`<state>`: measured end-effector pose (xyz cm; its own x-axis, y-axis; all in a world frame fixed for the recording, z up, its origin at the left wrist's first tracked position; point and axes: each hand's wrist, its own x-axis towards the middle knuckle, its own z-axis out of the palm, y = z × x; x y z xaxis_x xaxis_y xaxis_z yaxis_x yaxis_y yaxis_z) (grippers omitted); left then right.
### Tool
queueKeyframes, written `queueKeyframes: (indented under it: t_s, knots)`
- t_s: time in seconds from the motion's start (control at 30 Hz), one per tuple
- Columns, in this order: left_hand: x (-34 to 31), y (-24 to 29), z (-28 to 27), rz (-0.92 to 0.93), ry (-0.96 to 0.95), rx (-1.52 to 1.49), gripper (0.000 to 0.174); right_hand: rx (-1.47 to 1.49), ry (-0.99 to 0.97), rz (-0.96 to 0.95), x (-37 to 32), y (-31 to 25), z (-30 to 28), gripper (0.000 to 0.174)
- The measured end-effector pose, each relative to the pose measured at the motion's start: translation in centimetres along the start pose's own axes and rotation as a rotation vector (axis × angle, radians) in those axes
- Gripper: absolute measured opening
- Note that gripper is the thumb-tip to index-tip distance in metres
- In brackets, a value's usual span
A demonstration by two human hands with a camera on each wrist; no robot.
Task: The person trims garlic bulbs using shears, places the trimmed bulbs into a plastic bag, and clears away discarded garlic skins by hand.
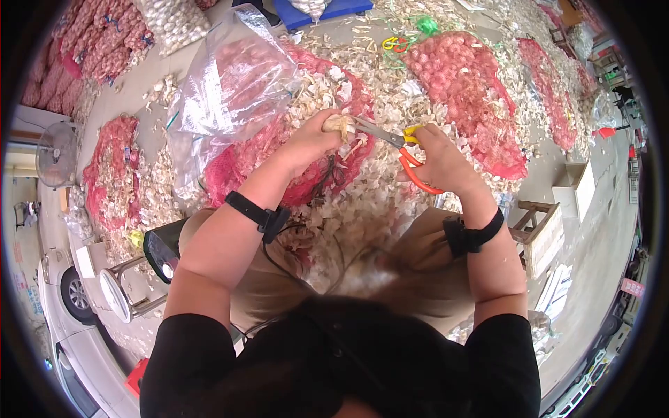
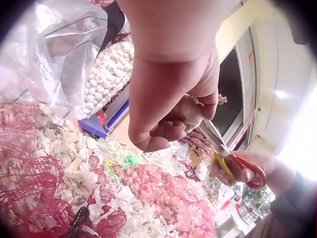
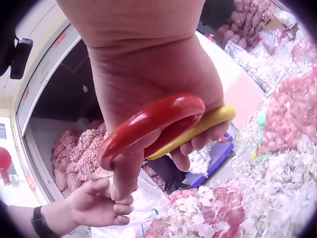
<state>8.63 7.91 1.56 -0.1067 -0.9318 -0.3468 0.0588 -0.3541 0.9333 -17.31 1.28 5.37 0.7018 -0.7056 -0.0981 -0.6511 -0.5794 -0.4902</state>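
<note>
Bright, even daylight; shadows soft. Head view: heavy fisheye w/ black vignette, scene bends at edges. Glare on clear plastic bag (image 1: pixel 230 83). Left wrist view: right side blown out white, left hand (image 2: pixel 173 99) v. close, slightly soft. Right wrist view: right hand (image 3: pixel 148 84) fills frame, bkgd a bit blurred.

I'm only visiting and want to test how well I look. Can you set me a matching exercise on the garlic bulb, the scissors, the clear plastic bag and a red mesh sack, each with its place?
Things:
1. pale garlic bulb
2. steel scissors with red and yellow handles
3. crumpled clear plastic bag
4. red mesh sack of garlic

Places:
A. gripped by the right hand
B. lying among husks beyond the right hand
C. held in the left hand
D. propped up just left of the left hand

Pairs: 1-C, 2-A, 3-D, 4-B.
</note>
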Motion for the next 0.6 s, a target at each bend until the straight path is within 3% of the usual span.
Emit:
queueKeyframes:
  t_s: [0.33, 0.6]
  knots:
    - [0.0, 0.6, 1.0, 0.026, -0.038, 0.005, 0.052, 0.044, -0.026, -0.020, -0.1, -0.2, 0.0, 0.064]
    - [0.9, 0.0, 2.2, 0.046, 0.121, 0.269, 0.057, 0.010, 0.013, 0.039, -0.6, -0.2, 2.1, 0.062]
